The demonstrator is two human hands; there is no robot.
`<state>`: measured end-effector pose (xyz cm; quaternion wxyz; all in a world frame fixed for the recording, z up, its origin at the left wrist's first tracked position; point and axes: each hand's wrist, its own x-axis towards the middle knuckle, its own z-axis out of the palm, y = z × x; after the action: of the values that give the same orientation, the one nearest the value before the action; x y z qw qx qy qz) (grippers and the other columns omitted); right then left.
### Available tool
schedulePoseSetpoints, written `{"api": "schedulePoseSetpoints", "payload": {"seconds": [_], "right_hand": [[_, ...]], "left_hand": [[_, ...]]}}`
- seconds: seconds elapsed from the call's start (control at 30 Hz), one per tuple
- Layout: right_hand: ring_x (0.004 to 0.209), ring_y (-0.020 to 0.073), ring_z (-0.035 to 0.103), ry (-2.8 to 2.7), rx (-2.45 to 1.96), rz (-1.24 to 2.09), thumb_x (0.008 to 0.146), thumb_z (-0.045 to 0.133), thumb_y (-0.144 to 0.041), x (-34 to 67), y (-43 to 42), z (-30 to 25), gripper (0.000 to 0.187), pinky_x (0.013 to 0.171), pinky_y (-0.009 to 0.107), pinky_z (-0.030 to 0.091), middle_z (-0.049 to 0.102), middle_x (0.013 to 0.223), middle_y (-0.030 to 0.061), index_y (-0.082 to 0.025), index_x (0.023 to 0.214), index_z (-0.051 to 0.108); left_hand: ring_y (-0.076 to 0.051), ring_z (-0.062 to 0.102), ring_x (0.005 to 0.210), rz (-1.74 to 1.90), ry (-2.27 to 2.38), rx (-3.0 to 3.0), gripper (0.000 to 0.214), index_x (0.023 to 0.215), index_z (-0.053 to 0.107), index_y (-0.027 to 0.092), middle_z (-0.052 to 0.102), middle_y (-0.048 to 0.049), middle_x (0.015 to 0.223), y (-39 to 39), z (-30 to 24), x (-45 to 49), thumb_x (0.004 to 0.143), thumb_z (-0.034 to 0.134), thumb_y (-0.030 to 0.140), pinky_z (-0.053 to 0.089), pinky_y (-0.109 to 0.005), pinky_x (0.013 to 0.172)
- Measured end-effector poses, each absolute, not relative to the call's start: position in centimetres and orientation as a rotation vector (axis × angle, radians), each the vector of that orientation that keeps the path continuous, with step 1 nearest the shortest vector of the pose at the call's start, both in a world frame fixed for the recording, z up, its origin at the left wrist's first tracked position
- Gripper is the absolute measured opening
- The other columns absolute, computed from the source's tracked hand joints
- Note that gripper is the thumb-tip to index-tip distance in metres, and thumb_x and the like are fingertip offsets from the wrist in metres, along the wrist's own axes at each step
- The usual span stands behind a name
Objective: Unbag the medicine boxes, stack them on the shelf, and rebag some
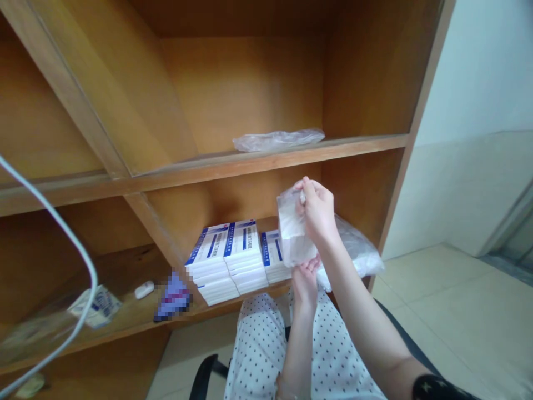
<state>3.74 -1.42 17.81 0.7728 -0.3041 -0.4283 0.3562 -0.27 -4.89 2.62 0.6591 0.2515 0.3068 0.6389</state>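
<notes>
A clear plastic bag [291, 222] with a white block-like bundle inside hangs between my hands, in front of the lower shelf. With its fingers pinched together, my right hand [320, 210] grips the bag near its top. My left hand [306, 283] closes on the bag's bottom edge, though part of its fingers is hidden. Just left of the bag, several stacks of thin white-and-blue boxes [245, 261] stand side by side on the shelf. A bulky clear plastic bag [358, 250] lies to the right, partly behind my right forearm.
Crumpled clear plastic [278, 140] rests on the upper shelf edge [266, 166]. In the left compartment lie a white printed packet [97, 306], a small white object [144, 290] and a blurred purple item [172, 298]. A white cable [73, 239] curves across the left foreground.
</notes>
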Motion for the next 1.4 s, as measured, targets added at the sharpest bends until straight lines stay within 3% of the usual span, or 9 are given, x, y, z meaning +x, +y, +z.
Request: {"api": "schedulePoseSetpoints", "payload": {"seconds": [0.2,0.33,0.5,0.73,0.9,1.03,1.23,1.3,1.4], "right_hand": [[0.04,0.0047,0.024,-0.881,-0.543,0.95,0.081,0.058,-0.047,5.3,-7.4,16.4,0.029,0.038,0.02,0.019,0.035,0.055,-0.007,-0.021,0.07,0.051],[0.04,0.0058,0.022,-0.804,-0.568,1.021,0.081,0.059,-0.045,6.8,-9.4,13.9,0.026,0.038,0.02,0.018,0.029,0.051,-0.0073,-0.021,0.071,0.055],[0.036,0.0085,0.026,-0.741,-0.534,1.085,0.086,0.042,-0.053,9.0,-10.1,9.4,0.039,0.036,0.022,0.022,0.029,0.044,-0.0054,-0.022,0.071,0.059],[0.04,0.012,0.041,-0.848,-0.664,1.204,0.078,0.059,-0.045,9.4,-8.9,6.9,0.022,0.038,0.025,0.033,0.044,0.046,-0.0033,-0.023,0.073,0.062],[0.052,0.013,0.054,-1.08,-0.641,1.418,0.076,0.066,-0.042,8.7,-9.3,6.8,0.023,0.047,0.024,0.042,0.058,0.059,-0.0012,-0.021,0.086,0.064],[0.056,0.0103,0.057,-1.273,-0.548,1.527,0.074,0.071,-0.035,8.6,-9.7,6.5,0.037,0.052,0.022,0.045,0.064,0.072,-0.0004,-0.022,0.106,0.06],[0.054,0.0073,0.056,-1.539,-0.615,1.564,0.07,0.074,-0.03,8.5,-9.6,5.9,0.068,0.037,0.016,0.039,0.062,0.104,0.0048,-0.027,0.131,0.043],[0.066,0.0106,0.06,-1.555,-0.665,1.453,0.069,0.074,-0.029,8.1,-9.3,5.7,0.068,0.047,0.019,0.047,0.059,0.111,0.0056,-0.027,0.13,0.044],[0.099,0.0193,0.058,-1.568,-0.665,1.294,0.064,0.079,-0.027,7.7,-9.0,5.7,0.073,0.082,0.033,0.052,0.052,0.127,0.0066,-0.028,0.129,0.047]], "left_hand": [[-0.027,0.058,0.111,1.182,0.286,0.387,0.054,0.117,0.06,0.018,0.063,-0.0089,0.119,-7.8,6.3,-1.9,0.079,0.05,0.055,0.049,-0.039,0.091],[-0.027,0.058,0.11,1.225,0.42,0.349,0.05,0.115,0.061,0.014,0.065,-0.0097,0.116,-8.8,6.5,-2.4,0.076,0.06,0.045,0.05,-0.038,0.092],[-0.024,0.063,0.103,1.408,0.717,0.382,0.04,0.107,0.062,0.016,0.069,-0.0084,0.106,-9.6,7.4,-3.2,0.069,0.071,0.027,0.052,-0.034,0.089],[-0.026,0.061,0.107,1.627,0.783,0.617,0.057,0.119,0.054,0.021,0.065,-0.0077,0.115,-11.0,9.8,-4.6,0.068,0.073,0.035,0.052,-0.035,0.089],[-0.026,0.057,0.113,1.798,0.855,0.882,0.066,0.128,0.046,0.024,0.06,-0.0072,0.123,-11.6,10.2,-6.0,0.069,0.072,0.036,0.048,-0.035,0.094],[-0.026,0.059,0.109,1.821,0.949,0.971,0.069,0.131,0.044,0.022,0.06,-0.0092,0.121,-11.9,10.7,-6.9,0.07,0.071,0.036,0.049,-0.035,0.091],[-0.025,0.051,0.12,1.929,1.015,1.095,0.072,0.135,0.039,0.025,0.056,-0.0068,0.127,-11.7,10.4,-7.9,0.071,0.072,0.032,0.041,-0.034,0.101],[-0.025,0.053,0.118,1.893,0.99,1.11,0.071,0.134,0.04,0.025,0.057,-0.0067,0.125,-11.4,10.0,-8.3,0.071,0.071,0.033,0.041,-0.034,0.1],[-0.025,0.057,0.112,1.839,0.954,1.091,0.07,0.132,0.044,0.024,0.061,-0.0069,0.12,-11.3,9.6,-8.8,0.069,0.072,0.035,0.044,-0.034,0.097]]}}
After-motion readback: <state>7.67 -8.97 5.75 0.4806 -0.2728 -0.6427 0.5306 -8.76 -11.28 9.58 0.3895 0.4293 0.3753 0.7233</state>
